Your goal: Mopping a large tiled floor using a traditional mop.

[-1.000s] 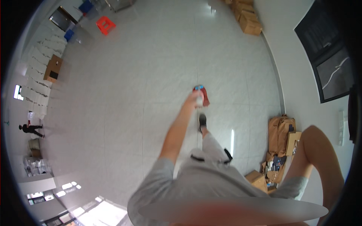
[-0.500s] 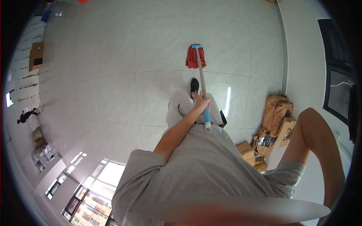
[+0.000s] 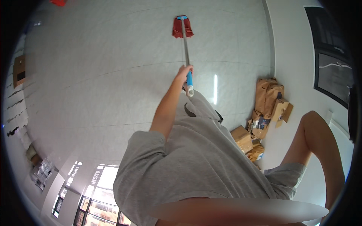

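A mop (image 3: 183, 30) with dark red strands and a blue clamp rests on the floor ahead of me. Its pale metal pole runs back toward my body and ends in a blue grip with a white cap. My left hand (image 3: 185, 71) is wrapped round the pole just above the blue grip, with that arm stretched forward. On the right side my other arm is bent sharply, elbow raised. Its hand does not show; the forearm runs down toward the lower right rim.
Grey glossy tiles (image 3: 113, 83) form the floor. Brown paper sacks (image 3: 266, 96) and cardboard boxes (image 3: 241, 138) stand along the right wall, below dark-framed windows (image 3: 332, 75). Far left are another carton (image 3: 19, 71) and clear-wrapped goods (image 3: 42, 172). A red thing (image 3: 58, 2) shows at the top left.
My left arm has reached farther forward, pushing the mop away from me across the floor. The view has shifted a little too. My right arm keeps its bent pose.
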Motion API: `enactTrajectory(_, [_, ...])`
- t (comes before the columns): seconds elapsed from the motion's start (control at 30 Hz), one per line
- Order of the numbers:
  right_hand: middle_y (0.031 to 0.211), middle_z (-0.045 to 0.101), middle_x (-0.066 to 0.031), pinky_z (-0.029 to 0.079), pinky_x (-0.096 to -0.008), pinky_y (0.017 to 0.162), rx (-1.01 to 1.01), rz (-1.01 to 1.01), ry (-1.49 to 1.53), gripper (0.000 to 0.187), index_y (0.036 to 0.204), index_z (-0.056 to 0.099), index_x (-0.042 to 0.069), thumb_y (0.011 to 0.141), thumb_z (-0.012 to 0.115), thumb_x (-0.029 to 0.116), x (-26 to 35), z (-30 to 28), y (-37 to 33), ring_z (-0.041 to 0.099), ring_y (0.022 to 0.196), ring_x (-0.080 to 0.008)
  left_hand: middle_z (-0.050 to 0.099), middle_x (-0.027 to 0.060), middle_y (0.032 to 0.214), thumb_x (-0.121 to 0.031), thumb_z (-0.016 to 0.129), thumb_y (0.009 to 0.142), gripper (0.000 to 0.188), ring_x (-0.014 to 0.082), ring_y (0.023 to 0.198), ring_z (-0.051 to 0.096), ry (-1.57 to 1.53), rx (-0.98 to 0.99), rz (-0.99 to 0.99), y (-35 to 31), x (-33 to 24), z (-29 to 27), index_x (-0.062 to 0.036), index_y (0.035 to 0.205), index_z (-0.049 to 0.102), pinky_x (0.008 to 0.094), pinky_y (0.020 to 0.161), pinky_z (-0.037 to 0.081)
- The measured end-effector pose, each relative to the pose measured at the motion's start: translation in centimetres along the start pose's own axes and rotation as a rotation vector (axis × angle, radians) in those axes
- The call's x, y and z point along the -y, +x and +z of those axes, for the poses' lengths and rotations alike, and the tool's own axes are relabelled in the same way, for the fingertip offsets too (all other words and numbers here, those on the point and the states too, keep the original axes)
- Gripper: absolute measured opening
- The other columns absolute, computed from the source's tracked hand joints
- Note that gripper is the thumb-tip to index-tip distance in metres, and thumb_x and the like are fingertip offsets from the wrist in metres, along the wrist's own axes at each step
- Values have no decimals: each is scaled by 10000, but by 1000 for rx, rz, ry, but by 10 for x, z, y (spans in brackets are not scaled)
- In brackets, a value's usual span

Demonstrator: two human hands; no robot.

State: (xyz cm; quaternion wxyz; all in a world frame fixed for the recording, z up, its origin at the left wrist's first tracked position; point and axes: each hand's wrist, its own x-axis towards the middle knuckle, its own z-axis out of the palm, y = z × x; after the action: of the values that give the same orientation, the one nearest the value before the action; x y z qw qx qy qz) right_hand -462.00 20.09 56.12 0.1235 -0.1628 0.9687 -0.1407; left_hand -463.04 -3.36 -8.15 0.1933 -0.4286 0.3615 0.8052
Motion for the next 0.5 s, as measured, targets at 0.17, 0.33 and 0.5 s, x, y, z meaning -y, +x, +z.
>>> enactTrajectory(0.17, [921, 659, -12, 493, -202, 719, 176, 30, 17, 213, 991, 559, -28, 853, 615, 125, 46, -23, -27, 581, 720, -87, 527, 58, 640, -91, 626, 828, 156, 150, 491, 518, -10, 284, -211, -114, 25, -35, -48, 891, 490, 295, 417, 426])
enactTrajectory(0.33, [919, 659, -6, 493, -192, 710, 234, -65, -2, 217, 987, 553, -30, 847, 618, 122, 64, -43, 4, 577, 705, -77, 508, 45, 594, -54, 591, 790, 117, 153, 459, 507, 166, 39, -6, -145, 28, -47, -52, 859, 497, 304, 401, 397])
enactTrajectory(0.5, [917, 660, 0, 494, -183, 701, 353, -143, 1, 222, 984, 546, -32, 840, 621, 120, 52, -69, 43, 573, 690, -67, 499, 45, 596, -28, 570, 775, 139, 152, 420, 483, 226, -20, -21, -135, 28, -57, -54, 883, 488, 325, 385, 393])
